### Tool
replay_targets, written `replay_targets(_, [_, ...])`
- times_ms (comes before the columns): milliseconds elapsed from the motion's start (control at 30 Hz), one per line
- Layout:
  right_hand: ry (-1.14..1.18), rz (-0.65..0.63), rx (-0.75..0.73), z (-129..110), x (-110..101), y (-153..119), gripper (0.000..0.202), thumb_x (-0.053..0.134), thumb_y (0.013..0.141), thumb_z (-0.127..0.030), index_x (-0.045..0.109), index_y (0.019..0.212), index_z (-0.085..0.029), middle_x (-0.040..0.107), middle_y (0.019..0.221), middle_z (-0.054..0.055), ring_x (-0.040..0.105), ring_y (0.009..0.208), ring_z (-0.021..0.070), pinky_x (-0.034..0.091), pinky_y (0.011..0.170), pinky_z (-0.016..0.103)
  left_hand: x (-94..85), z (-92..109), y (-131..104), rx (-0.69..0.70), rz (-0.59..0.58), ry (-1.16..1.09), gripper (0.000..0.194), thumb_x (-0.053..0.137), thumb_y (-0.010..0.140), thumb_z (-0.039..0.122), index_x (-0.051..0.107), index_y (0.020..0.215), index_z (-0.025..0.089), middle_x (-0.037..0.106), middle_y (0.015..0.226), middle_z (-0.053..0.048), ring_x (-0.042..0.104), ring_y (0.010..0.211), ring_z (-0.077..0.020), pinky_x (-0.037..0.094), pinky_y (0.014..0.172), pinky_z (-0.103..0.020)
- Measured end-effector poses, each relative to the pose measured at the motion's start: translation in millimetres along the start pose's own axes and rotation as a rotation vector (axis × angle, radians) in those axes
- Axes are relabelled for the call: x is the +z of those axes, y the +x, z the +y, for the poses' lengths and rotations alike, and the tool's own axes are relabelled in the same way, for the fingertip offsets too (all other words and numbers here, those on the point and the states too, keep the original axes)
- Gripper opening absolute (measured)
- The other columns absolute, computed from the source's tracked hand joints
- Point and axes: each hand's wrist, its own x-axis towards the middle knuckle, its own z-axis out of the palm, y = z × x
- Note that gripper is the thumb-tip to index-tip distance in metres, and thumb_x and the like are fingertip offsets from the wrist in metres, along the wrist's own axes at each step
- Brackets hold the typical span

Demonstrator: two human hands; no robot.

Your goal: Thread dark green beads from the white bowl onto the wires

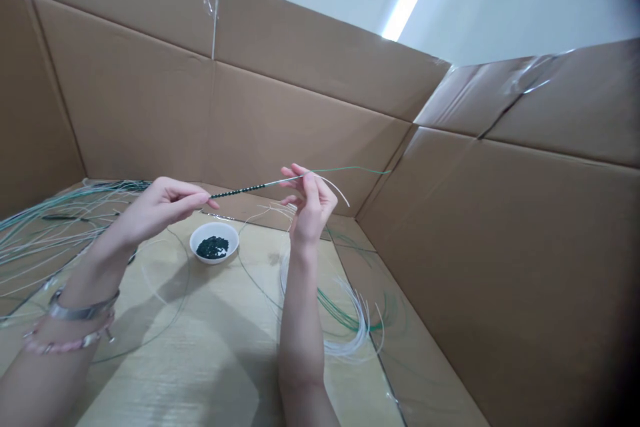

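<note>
A strand of dark green beads (239,191) stretches between my two hands above the table. Its left end is pinched in my left hand (175,203), fingers closed. My right hand (310,200) pinches the bare part of the strand between thumb and finger, the other fingers loosely spread. Beyond my right hand a thin green wire (350,167) runs out to the right, and a white strand (337,191) curves downward. Below the beads, a white bowl (193,244) holds a heap of small dark beads (213,247).
Loose green and white strands (60,213) pile up at the left. A coil of white and green strands (357,337) lies right of my right forearm. Cardboard walls (300,127) rise behind and beside the pale tabletop (200,353).
</note>
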Motion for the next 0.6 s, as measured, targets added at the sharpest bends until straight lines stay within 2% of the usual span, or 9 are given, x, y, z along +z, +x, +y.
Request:
replay_targets(67, [0.004, 0.018, -0.006, -2, -1, 0, 0.028, 0.05, 0.084, -0.039, 0.068, 0.09, -0.019, 0.073, 0.087, 0.005, 0.067, 0.068, 0.0114, 0.043, 0.042, 0.018, 0.0, 2, -1, 0.007, -0.026, 0.03, 0.03, 0.056, 0.082, 0.039, 0.074, 0.076, 0.016, 0.034, 0.044, 0.005, 0.03, 0.046, -0.0071, 0.023, 0.049, -0.022])
replay_targets(200, [-0.002, 0.031, 0.002, -4, -5, 1, 0.028, 0.049, 0.084, -0.04, 0.067, 0.089, -0.018, 0.073, 0.087, 0.006, 0.067, 0.068, 0.0114, 0.042, 0.042, 0.018, 2.6, 6, -3, 0.073, -0.026, 0.048, 0.029, 0.056, 0.081, 0.035, 0.071, 0.066, 0.015, 0.049, 0.044, 0.002, 0.044, 0.049, -0.0093, 0.033, 0.053, -0.022])
replay_targets(300, [0.002, -0.005, 0.026, -2, -6, 3, 0.032, 0.046, 0.086, -0.043, 0.065, 0.092, -0.018, 0.072, 0.088, 0.006, 0.066, 0.066, 0.0107, 0.041, 0.041, 0.017, 6.1, 8, -3, 0.101, 0.018, 0.034, 0.031, 0.055, 0.081, 0.032, 0.067, 0.058, 0.016, 0.054, 0.046, 0.001, 0.049, 0.053, -0.01, 0.038, 0.059, -0.022])
replay_targets(400, [0.005, -0.07, 0.054, 2, -5, 6, 0.034, 0.046, 0.086, -0.047, 0.062, 0.098, -0.02, 0.072, 0.09, 0.005, 0.065, 0.064, 0.0091, 0.039, 0.038, 0.015, 10.9, 5, 1, 0.101, 0.079, -0.008, 0.027, 0.055, 0.081, 0.03, 0.068, 0.061, 0.018, 0.053, 0.044, 0.002, 0.05, 0.05, -0.0094, 0.041, 0.062, -0.022])
replay_targets(500, [-0.006, -0.169, 0.086, 5, -1, 6, 0.036, 0.046, 0.086, -0.049, 0.059, 0.106, -0.022, 0.071, 0.093, 0.005, 0.064, 0.064, 0.0083, 0.04, 0.037, 0.014, 16.9, 2, 5, 0.087, 0.097, -0.044, 0.025, 0.055, 0.08, 0.032, 0.069, 0.065, 0.018, 0.05, 0.045, 0.002, 0.047, 0.048, -0.0098, 0.039, 0.055, -0.022])
replay_targets(600, [-0.025, -0.303, 0.124, 4, 4, 2, 0.036, 0.054, 0.081, -0.048, 0.06, 0.108, -0.024, 0.07, 0.094, 0.003, 0.064, 0.065, 0.0087, 0.044, 0.039, 0.015, 22.4, 2, 7, 0.078, 0.081, -0.039, 0.024, 0.058, 0.078, 0.034, 0.068, 0.064, 0.017, 0.049, 0.049, 0.002, 0.04, 0.047, -0.0093, 0.028, 0.046, -0.02])
